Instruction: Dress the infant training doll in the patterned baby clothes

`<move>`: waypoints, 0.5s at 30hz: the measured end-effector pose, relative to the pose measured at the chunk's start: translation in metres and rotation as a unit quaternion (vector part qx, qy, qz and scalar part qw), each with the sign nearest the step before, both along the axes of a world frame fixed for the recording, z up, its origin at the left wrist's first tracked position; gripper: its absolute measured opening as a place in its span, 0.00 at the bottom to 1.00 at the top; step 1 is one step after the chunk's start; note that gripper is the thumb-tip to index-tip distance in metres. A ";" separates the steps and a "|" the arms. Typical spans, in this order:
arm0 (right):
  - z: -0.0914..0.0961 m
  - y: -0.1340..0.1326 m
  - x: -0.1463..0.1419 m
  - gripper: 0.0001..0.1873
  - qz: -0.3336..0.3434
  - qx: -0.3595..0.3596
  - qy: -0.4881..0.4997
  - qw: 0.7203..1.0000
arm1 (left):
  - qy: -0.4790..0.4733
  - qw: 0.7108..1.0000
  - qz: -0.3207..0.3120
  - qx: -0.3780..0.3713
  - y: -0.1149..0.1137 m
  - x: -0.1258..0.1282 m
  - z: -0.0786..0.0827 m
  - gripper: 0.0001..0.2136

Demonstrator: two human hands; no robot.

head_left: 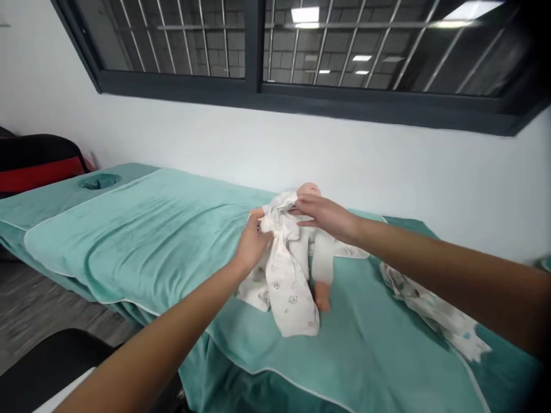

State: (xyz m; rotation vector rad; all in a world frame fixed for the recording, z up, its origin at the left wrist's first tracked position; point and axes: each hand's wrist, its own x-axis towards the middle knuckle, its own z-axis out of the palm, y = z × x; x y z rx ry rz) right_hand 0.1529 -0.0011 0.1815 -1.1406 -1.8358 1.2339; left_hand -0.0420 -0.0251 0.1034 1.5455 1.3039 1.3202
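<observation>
A baby doll point(309, 189) lies on its back on the green bed cover, its head toward the wall and one foot point(322, 295) showing at the near end. White printed baby clothes point(293, 295) lie over its body and hang down toward me. My left hand point(255, 244) pinches the white cloth near the doll's small hand point(257, 212). Over the doll's chest, just below its head, my right hand point(322, 215) is stretched with its fingers apart, at the upper edge of the cloth. Part of the doll's torso is hidden by cloth and hands.
The green-covered massage bed point(172, 241) runs along the white wall, with a face hole point(100, 181) at its left end. Another crumpled printed cloth point(434, 312) lies under my right forearm. A black chair point(55, 364) stands at the lower left. Above is a barred window point(253, 86).
</observation>
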 end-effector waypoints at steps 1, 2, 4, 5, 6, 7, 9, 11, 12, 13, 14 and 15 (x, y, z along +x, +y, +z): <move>-0.017 0.017 0.001 0.24 -0.031 0.022 -0.058 0.998 | 0.037 0.998 0.053 0.012 0.008 0.000 -0.013 0.22; -0.032 0.035 0.004 0.27 -0.067 0.057 -0.115 0.989 | 0.068 0.993 0.085 0.034 0.014 0.003 -0.023 0.22; -0.057 0.069 0.017 0.34 -0.142 0.135 -0.206 0.959 | 0.086 0.992 0.067 0.064 0.022 0.016 -0.034 0.20; -0.067 0.086 0.027 0.38 -0.180 0.158 -0.239 0.941 | 0.063 0.997 0.031 0.044 0.026 0.026 -0.038 0.18; -0.074 0.103 0.039 0.42 -0.219 0.163 -0.264 0.925 | 0.032 0.999 -0.007 -0.006 0.030 0.037 -0.040 0.16; -0.081 0.118 0.052 0.46 -0.257 0.148 -0.282 0.912 | 0.002 0.998 -0.030 -0.063 0.035 0.048 -0.042 0.16; -0.090 0.146 0.077 0.54 -0.298 0.082 -0.294 0.905 | -0.066 0.984 -0.046 -0.160 0.045 0.068 -0.045 0.18; -0.096 0.168 0.097 0.58 -0.286 0.005 -0.284 0.915 | -0.144 0.964 -0.070 -0.214 0.056 0.080 -0.048 0.23; -0.098 0.177 0.103 0.59 -0.276 -0.026 -0.283 0.918 | -0.180 0.952 -0.092 -0.229 0.060 0.083 -0.049 0.25; -0.100 0.185 0.107 0.60 -0.269 -0.046 -0.284 0.919 | -0.207 0.942 -0.117 -0.238 0.065 0.086 -0.051 0.27; -0.101 0.191 0.109 0.59 -0.264 -0.058 -0.287 0.919 | -0.223 0.934 -0.137 -0.242 0.068 0.087 -0.052 0.29; -0.102 0.196 0.109 0.57 -0.262 -0.063 -0.286 0.920 | -0.230 0.930 -0.150 -0.244 0.072 0.087 -0.052 0.31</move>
